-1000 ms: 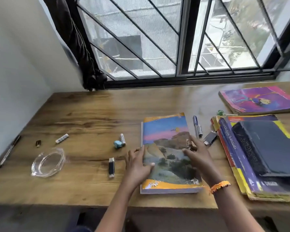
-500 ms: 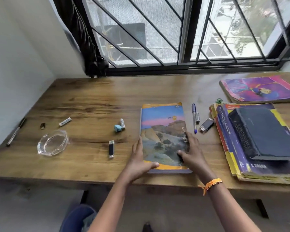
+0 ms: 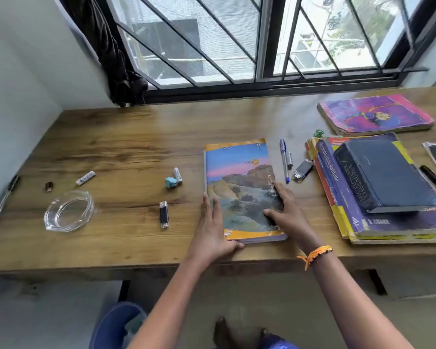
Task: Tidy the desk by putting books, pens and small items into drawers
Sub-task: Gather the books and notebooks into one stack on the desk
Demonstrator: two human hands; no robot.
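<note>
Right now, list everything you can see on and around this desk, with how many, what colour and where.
desk: one, brown wood, under the window
landscape notebook: one, blue and orange, desk centre
book stack: one, navy book on top, right side
purple book: one, far right
blue pen: one, right of notebook
USB sticks: two, black, either side of notebook
glass dish: one, clear, left
black pen: one, left edge
left hand: notebook's left edge
right hand: notebook's right edge
</note>
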